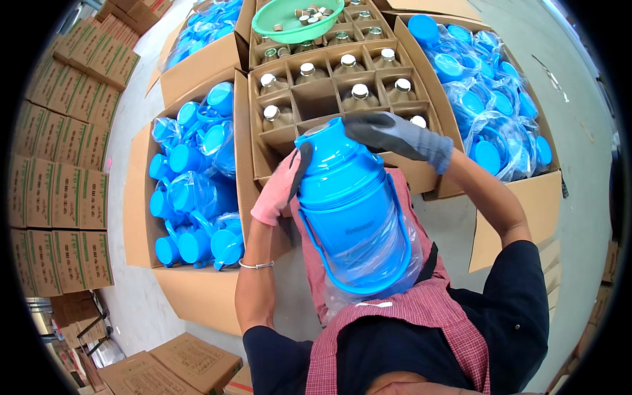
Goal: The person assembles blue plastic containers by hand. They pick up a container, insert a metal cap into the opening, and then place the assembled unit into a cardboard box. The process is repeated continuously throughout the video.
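Observation:
A blue plastic thermos jug [349,197] with a carrying handle leans against my apron, its top tilted away from me. Clear plastic film wraps its lower part. My left hand [284,181], in a pink glove with a dark palm, grips the jug's left side near the shoulder. At the top right of the jug, my right hand [395,135], in a grey-blue glove with dark coating, closes over the rim. The fingertips of both hands are partly hidden. Just beyond stands a divided carton [319,105] of glass liners [361,97] with white caps; one front-row compartment looks vacant.
Open cartons of film-wrapped blue jugs stand at left [197,191] and right [487,99], with another box of blue jugs [210,26] at the far left. A green basin [296,29] of small stoppers rests on a farther liner carton. Stacked cartons [66,138] line the left side.

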Action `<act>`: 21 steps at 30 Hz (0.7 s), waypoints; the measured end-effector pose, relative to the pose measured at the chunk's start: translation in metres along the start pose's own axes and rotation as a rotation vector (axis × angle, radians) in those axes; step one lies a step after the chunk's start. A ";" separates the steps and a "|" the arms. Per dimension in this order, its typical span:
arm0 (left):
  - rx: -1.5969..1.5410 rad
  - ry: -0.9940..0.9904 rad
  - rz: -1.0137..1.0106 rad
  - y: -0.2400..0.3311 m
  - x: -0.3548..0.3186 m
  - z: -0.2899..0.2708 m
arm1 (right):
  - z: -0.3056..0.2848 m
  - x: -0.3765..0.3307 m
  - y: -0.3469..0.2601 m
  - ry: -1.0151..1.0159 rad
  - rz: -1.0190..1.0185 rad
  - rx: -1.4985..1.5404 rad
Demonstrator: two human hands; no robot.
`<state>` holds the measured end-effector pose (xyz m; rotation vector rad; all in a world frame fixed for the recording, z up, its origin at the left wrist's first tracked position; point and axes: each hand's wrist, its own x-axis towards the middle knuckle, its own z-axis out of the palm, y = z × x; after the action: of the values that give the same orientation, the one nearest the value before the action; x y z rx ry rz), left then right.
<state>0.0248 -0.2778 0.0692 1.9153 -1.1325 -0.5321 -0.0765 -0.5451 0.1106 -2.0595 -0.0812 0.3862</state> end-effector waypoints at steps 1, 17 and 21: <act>0.444 0.044 0.153 -0.036 -0.012 -0.008 | 0.012 0.009 -0.016 0.105 -0.106 0.201; 0.536 0.075 -0.093 0.009 -0.023 0.029 | 0.051 0.037 0.039 0.043 -0.257 0.736; -0.706 0.044 -0.115 -0.040 -0.003 0.029 | 0.044 0.045 0.018 0.300 -0.374 0.255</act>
<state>0.0239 -0.2777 0.0197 1.3652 -0.6748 -0.8200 -0.0495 -0.5075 0.0643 -1.7796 -0.2196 -0.1383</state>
